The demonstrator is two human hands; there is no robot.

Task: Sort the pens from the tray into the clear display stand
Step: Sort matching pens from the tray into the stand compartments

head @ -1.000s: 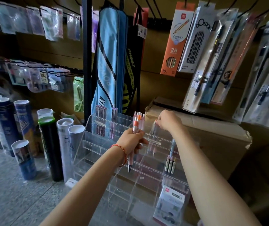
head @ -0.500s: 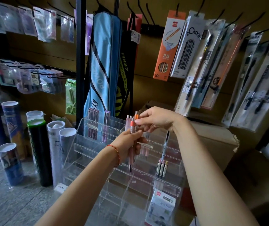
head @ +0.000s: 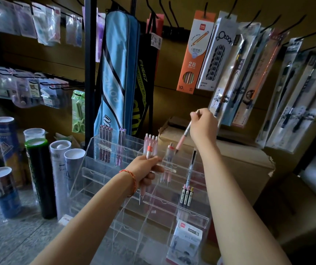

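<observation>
A clear tiered display stand (head: 88, 173) stands in front of me with pens in several top compartments. My left hand (head: 146, 171) grips a bunch of pink pens (head: 150, 145) upright over the stand's middle, tips pointing down. My right hand (head: 203, 127) is raised above the stand's upper right and pinches a single pink pen (head: 182, 139) by its top end, its tip slanting down toward a top compartment where a pink pen with a clear cap (head: 170, 152) stands. Dark maroon pens (head: 104, 144) and lilac pens (head: 120, 146) fill the upper left slots. No tray is in view.
A cardboard box (head: 245, 161) sits behind the stand on the right. Paper tubes (head: 38, 176) stand on the floor to the left. A blue racket bag (head: 119, 73) and hanging pencil and brush packs (head: 197, 52) line the wall above. A small white box (head: 187, 238) rests in the stand's bottom right.
My right hand has drawn one pink pen out of the bunch in my left hand and lifted it up and to the right. The left hand keeps holding the bunch.
</observation>
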